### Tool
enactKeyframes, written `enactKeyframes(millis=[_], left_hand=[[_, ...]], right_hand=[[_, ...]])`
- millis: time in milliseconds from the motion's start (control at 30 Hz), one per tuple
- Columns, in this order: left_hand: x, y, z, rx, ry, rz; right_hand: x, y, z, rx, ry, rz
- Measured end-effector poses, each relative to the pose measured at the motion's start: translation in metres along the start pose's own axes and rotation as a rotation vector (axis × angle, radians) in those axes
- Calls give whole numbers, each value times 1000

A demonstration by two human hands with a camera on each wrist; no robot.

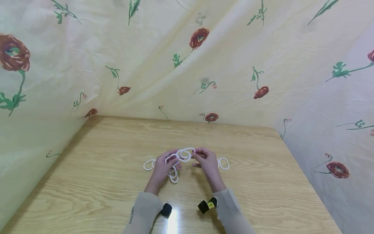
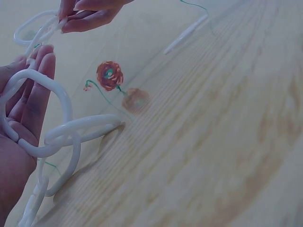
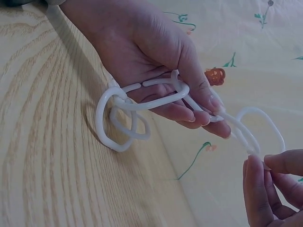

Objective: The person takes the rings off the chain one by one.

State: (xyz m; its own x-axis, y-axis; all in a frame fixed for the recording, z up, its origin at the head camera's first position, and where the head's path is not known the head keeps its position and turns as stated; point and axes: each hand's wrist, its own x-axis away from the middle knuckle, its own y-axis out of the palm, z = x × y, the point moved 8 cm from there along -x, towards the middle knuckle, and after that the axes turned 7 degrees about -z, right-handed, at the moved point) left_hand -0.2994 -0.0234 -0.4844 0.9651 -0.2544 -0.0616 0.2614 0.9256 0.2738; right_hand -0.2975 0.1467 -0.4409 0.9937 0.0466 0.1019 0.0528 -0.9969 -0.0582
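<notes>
Your left hand [image 1: 163,167] and right hand [image 1: 208,162] pinch white links [image 3: 246,127], apparently steadying the span between both grips; remaining links [image 2: 85,122] trail below.

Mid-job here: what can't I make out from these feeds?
Head view: white links at the right hand, partly hidden behind it.
Head view: any print on the yellow label, too small.
Left wrist view: lowest link, cut off by bottom edge; left hand, by left edge.
Right wrist view: pinched part of a link, covered by left fingertips.
</notes>
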Motion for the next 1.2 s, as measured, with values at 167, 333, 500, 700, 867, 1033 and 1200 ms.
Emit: enactKeyframes(millis=[167,333,500,700,867,1033,1200], left_hand=[[0,3,-1,-4,-4,-37],[2,5,1,8,-9,-75],[2,8,2,-9,4,-93],[3,8,1,-17,1,-106],[2,8,1,-12,-4,-111],[3,10,3,-16,7,-132],[4,11,3,-7,12,-158]], right_hand=[[0,0,1,-3,-2,3],[1,0,0,-8,-2,-2],[1,1,0,-13,-3,-3],[1,1,1,-11,1,-6],[1,1,1,-6,0,-10],[1,0,0,-6,-9,-8],[0,0,0,-17,-10,-4]])
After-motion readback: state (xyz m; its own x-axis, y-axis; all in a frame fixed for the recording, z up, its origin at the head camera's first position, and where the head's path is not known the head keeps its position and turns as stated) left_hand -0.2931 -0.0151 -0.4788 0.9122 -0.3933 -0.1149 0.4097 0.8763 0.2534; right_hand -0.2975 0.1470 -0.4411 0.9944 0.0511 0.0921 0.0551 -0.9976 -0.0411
